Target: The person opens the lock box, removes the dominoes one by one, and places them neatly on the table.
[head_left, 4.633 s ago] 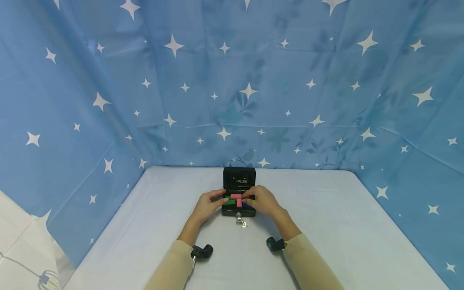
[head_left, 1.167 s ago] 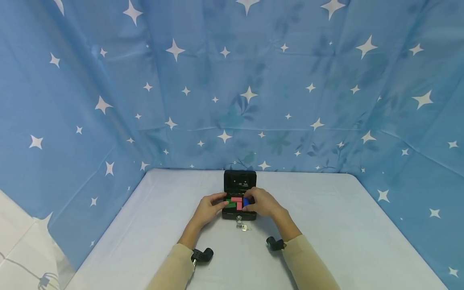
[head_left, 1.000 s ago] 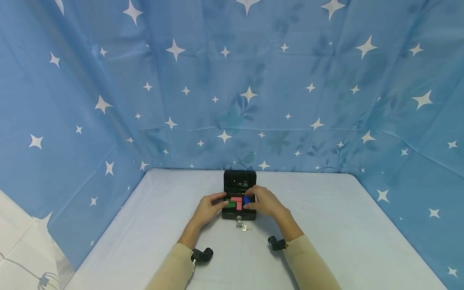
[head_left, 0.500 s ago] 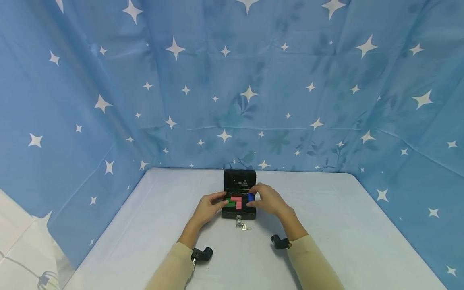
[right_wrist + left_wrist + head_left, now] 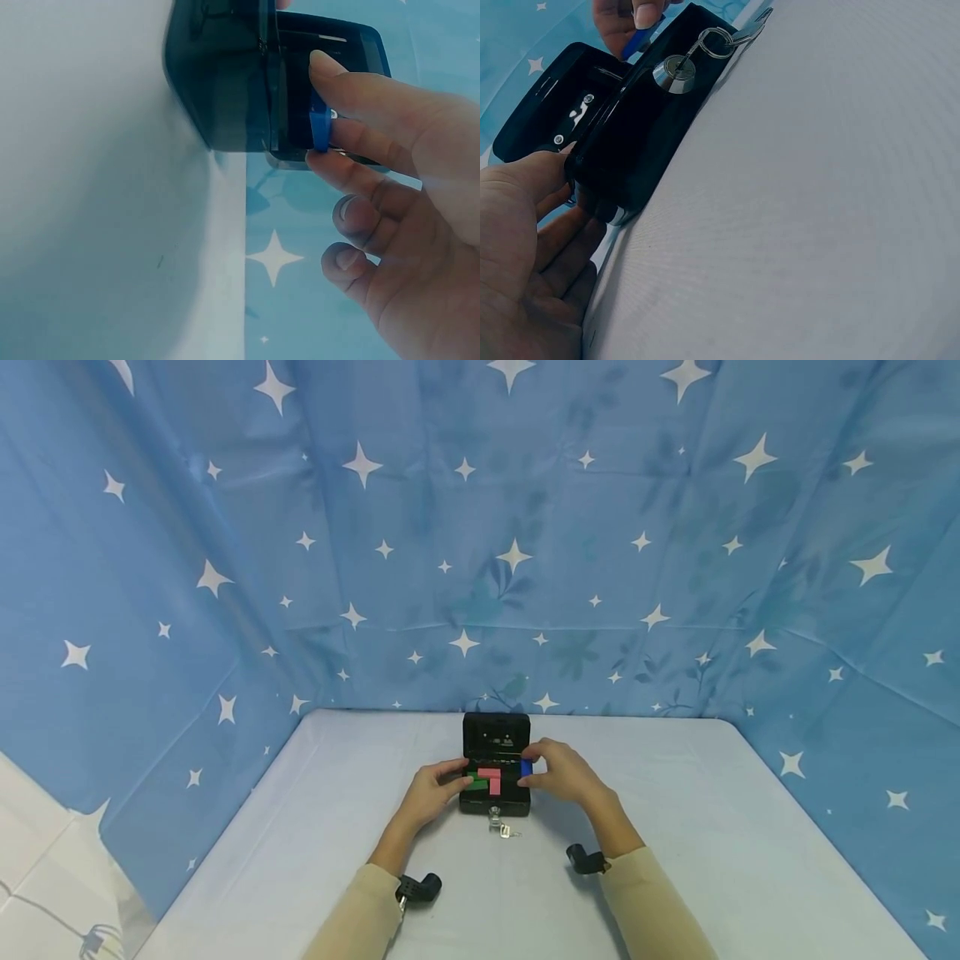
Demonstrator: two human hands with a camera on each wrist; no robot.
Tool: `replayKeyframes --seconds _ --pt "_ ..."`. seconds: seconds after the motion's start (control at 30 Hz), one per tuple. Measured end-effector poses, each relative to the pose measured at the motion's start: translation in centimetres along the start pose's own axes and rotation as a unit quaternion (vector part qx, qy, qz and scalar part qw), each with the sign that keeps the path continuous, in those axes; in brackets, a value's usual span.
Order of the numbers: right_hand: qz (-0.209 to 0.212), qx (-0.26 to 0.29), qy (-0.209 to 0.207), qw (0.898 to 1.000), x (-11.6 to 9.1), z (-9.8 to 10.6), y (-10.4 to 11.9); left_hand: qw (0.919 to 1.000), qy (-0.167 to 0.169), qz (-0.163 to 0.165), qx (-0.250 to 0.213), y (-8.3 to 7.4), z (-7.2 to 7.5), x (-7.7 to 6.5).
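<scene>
A small black cash box point(image 5: 477, 807) stands with its lid raised at the table's far side. Pink blocks point(image 5: 489, 773) and green blocks point(image 5: 477, 784) lie inside. My left hand point(image 5: 426, 792) holds the box's left side, thumb over the rim; in the left wrist view, its fingers point(image 5: 568, 251) lie along the outside. At the box's right edge, my right hand point(image 5: 564, 772) pinches a blue block point(image 5: 527, 767). The right wrist view shows this blue block point(image 5: 320, 126) upright between thumb and fingertips, above the rim. Its other fingers are loosely curled.
A lock point(image 5: 675, 73) on the box front has a key in it, and a ring with a second key point(image 5: 508, 832) hangs onto the white table point(image 5: 495, 902). A blue star-patterned curtain point(image 5: 480, 568) stands behind the table. Each wrist wears a black camera.
My right hand has taken up the blue block inside the box and moved it rightward to the right rim. The left hand has stayed at the box's left side.
</scene>
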State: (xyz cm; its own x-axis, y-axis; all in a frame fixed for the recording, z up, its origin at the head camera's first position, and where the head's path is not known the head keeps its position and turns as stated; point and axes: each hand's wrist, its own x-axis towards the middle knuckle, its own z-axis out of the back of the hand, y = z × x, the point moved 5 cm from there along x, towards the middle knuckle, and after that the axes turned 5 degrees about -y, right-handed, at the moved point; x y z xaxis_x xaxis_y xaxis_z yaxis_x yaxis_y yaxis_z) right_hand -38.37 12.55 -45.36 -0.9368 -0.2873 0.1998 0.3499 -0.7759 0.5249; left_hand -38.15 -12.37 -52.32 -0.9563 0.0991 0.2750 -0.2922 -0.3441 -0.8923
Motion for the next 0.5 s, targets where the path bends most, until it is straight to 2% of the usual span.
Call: replayKeyframes --seconds 0.33,0.5 --pt "0.016 0.001 0.011 1.000 0.0 0.6 -0.9 1.0000 0.003 -0.003 0.002 0.0 0.0 -0.1" --pt "0.000 0.002 0.025 1.000 0.1 0.8 -1.4 1.0000 0.004 -0.008 0.002 0.0 0.0 -0.1"
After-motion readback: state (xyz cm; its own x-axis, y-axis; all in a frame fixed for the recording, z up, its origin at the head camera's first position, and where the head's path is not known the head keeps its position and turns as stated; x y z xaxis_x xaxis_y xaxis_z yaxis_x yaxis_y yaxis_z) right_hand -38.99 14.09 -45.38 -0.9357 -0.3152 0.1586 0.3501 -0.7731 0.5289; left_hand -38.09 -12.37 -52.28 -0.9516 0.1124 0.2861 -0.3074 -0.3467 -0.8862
